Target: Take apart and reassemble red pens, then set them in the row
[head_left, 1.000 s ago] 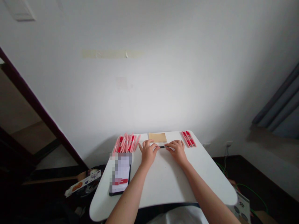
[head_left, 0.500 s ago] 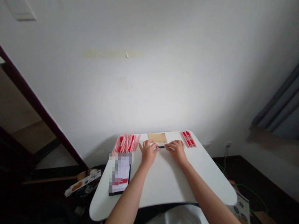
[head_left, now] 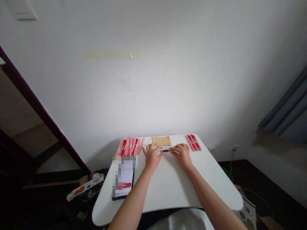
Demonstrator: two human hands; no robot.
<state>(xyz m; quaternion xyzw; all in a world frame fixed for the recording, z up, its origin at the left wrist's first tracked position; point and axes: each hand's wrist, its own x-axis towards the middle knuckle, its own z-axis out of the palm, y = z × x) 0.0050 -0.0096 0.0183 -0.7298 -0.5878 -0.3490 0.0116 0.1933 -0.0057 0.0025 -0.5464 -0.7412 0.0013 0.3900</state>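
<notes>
A dark pen (head_left: 165, 150) with a black middle lies crosswise between my two hands, low over the white table (head_left: 172, 185). My left hand (head_left: 152, 156) pinches its left end between thumb and fingers. On the other end, my right hand (head_left: 181, 154) closes its thumb and fingertips. Just beyond the pen is a tan paper or card (head_left: 161, 141). Left of my left hand lies a loose pile of pink and red pens (head_left: 129, 147). Several more pink and red pens (head_left: 193, 142) lie side by side at the back right.
A phone or tablet (head_left: 124, 179) with a lit screen, partly pixelated, lies at the table's left beside my left forearm. The wall (head_left: 168, 95) rises behind the table. Boxes (head_left: 85, 187) and green cables (head_left: 259, 198) are on the floor at the sides.
My left fingers have shifted very slightly along the pen, covering a little more of its left end. Otherwise the hands and the things on the table stay in place.
</notes>
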